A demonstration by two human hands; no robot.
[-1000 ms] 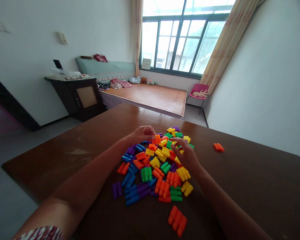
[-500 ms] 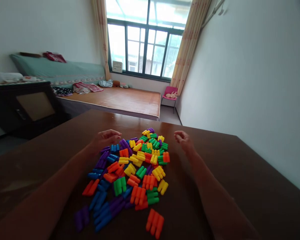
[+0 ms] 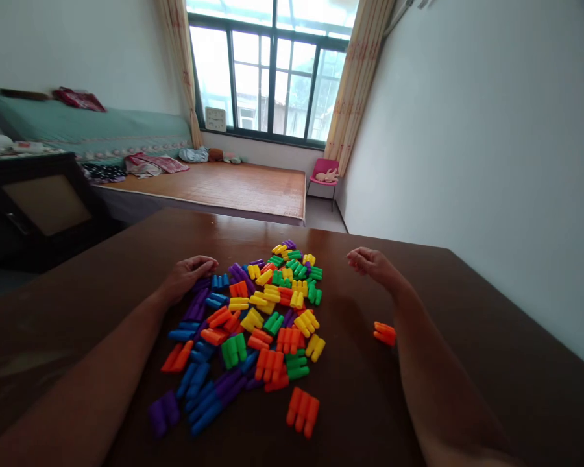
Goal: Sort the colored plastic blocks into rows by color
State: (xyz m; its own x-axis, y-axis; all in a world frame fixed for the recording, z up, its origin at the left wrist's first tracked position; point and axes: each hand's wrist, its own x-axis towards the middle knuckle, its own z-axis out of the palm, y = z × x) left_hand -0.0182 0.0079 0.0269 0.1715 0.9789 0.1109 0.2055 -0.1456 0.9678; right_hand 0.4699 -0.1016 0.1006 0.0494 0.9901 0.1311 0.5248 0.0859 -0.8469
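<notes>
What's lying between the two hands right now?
In the head view, the far part of the building-block pile lies between the left hand and right hand: blue, purple, yellow, orange and green pieces, then brown tabletop nearest the right hand.

A bedroom in a home: a broad bed point(image 3: 233, 189) with a green headboard point(image 3: 126, 130) and rumpled cloths point(image 3: 156, 163) on it, patterned curtains point(image 3: 363, 71) beside a large window point(image 3: 253, 81), a clock point(image 3: 215, 119) on the sill point(image 3: 263, 137), a pink chair point(image 3: 324, 165) holding a soft toy point(image 3: 328, 176), and a dark cabinet point(image 3: 48, 201)
</notes>
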